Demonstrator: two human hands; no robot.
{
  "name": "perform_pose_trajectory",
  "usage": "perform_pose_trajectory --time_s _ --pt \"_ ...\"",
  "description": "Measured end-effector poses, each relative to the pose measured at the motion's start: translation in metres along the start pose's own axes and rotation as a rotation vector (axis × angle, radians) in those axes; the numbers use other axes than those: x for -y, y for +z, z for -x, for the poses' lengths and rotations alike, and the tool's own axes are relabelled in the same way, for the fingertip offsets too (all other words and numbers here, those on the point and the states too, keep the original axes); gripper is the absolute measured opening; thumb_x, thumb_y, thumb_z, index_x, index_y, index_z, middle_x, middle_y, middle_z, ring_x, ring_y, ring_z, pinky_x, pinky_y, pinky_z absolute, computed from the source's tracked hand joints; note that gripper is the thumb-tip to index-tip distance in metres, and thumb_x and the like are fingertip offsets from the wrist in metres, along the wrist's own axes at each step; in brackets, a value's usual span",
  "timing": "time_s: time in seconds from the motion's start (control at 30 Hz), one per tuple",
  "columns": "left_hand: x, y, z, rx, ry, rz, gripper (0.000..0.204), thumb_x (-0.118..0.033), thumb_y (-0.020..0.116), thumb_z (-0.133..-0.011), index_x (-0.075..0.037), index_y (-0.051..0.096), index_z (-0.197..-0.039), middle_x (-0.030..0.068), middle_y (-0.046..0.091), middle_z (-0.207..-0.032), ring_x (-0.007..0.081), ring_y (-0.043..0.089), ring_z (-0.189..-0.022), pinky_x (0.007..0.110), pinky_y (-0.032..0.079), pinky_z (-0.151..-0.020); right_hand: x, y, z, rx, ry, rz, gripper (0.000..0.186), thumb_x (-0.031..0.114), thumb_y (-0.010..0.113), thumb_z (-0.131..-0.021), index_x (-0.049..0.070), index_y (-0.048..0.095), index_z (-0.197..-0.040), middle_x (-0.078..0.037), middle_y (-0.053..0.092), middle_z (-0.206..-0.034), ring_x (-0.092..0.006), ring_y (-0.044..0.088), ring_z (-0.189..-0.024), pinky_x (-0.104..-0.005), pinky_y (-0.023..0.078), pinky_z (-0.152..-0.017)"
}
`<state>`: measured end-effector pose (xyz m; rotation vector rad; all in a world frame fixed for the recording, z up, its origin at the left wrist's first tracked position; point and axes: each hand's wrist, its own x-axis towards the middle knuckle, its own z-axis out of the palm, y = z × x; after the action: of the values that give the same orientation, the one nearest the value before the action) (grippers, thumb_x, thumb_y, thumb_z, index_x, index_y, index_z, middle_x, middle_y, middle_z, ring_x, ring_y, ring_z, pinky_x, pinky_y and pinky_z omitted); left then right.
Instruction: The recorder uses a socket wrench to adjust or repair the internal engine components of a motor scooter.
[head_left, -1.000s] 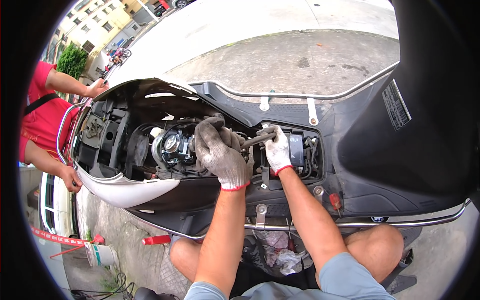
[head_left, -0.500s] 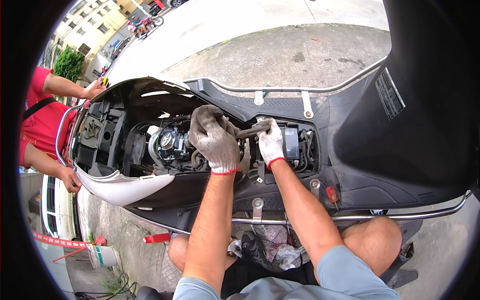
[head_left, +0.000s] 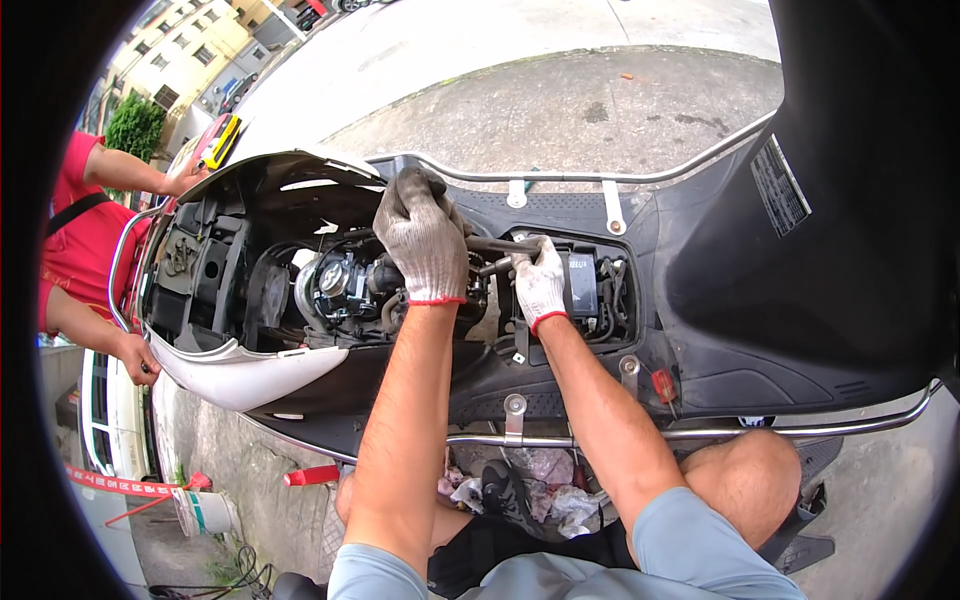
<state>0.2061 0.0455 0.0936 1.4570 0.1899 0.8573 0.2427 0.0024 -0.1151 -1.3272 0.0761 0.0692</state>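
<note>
Both my hands wear knitted white work gloves with red cuffs, the left one much dirtier. They are over the opened body of a scooter. My left hand is closed round one end of a dark bar-like tool, whose exact kind I cannot make out. At its other end, the fingers of my right hand are closed on it, beside the battery. A short metal piece shows just below the bar. Left of my left hand, the carburettor and hoses lie exposed in the bay.
A red-handled screwdriver lies on the footboard. Along the near side runs a chrome rail. At the scooter's tail stands a person in red, both hands at the bodywork. A red object and a white bucket are on the ground.
My left hand has shifted slightly left and away from me, and the bar has tilted a little. My right hand has barely moved. The motorcycle in the far street is gone from view.
</note>
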Motion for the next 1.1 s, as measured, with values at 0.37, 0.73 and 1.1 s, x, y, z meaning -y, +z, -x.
perform_pose_trajectory --time_s 0.37,0.73,1.1 --pt "0.000 -0.007 -0.005 0.112 -0.049 -0.068 0.032 -0.028 0.048 -0.102 -0.005 0.054 -0.081 -0.0018 0.039 -0.055 0.0090 0.037 -0.042 0.027 0.039 -0.045 -0.002 0.001 0.005 -0.037 0.035 -0.018 0.026 0.012 0.063 -0.092 0.001 0.055 -0.114 -0.015 0.066 -0.100 -0.0240 0.063 -0.092 -0.0338 0.048 -0.084" --pt "-0.006 -0.015 0.023 0.224 -0.195 0.280 0.022 -0.028 0.060 -0.098 -0.006 0.057 -0.098 -0.0040 0.032 -0.058 0.0096 0.032 -0.048 0.027 0.041 -0.055 0.019 -0.012 0.018 -0.042 -0.010 -0.079 0.013 0.004 0.057 -0.091 0.000 0.057 -0.104 -0.010 0.065 -0.086 -0.0193 0.061 -0.075 -0.0299 0.051 -0.073" --pt "-0.022 -0.079 0.089 0.180 -0.252 0.539 0.026 -0.026 0.064 -0.096 -0.007 0.058 -0.113 0.0026 0.054 -0.077 0.0190 0.058 -0.079 0.043 0.049 -0.094 0.119 -0.076 0.062 0.787 -0.156 0.682 0.029 0.025 0.066 -0.087 -0.001 0.063 -0.100 -0.018 0.066 -0.086 -0.0294 0.065 -0.084 -0.0393 0.050 -0.079"
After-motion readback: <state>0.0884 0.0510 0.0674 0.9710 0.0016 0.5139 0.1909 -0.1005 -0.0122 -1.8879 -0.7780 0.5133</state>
